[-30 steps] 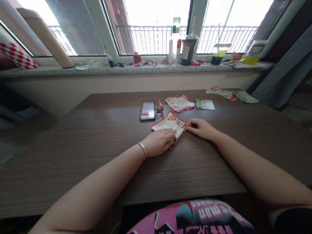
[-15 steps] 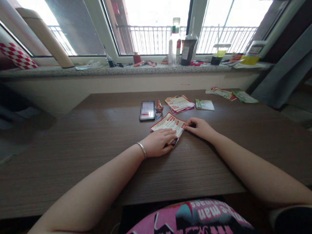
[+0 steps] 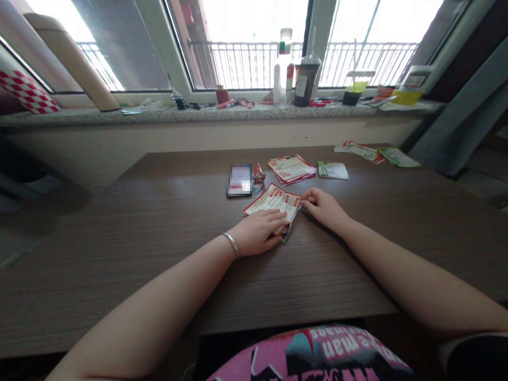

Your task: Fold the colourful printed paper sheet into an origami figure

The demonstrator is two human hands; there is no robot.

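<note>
A printed leaflet [image 3: 273, 198] with a red border lies at an angle on the brown table [image 3: 159, 264]. My left hand [image 3: 257, 231] rests flat across its lower part, fingers stretched out, covering some of the print. A colourful picture side peeks out beneath the thumb. My right hand [image 3: 322, 205] pinches the leaflet's right corner between thumb and fingers. Just beyond are a phone [image 3: 239, 180], a crumpled red wrapper [image 3: 259, 178] and a stack of similar leaflets [image 3: 292, 169].
A small stack of green-and-white cards [image 3: 333, 170] lies right of the leaflet stack. More coloured papers [image 3: 365, 152] are at the far right corner. The windowsill [image 3: 159, 117] behind carries a clear bottle [image 3: 280, 79], a dark drink cup [image 3: 305, 82] and a red jar [image 3: 222, 94].
My right hand has shifted very slightly up, still at the leaflet's corner. My left hand stays pressed on the sheet.
</note>
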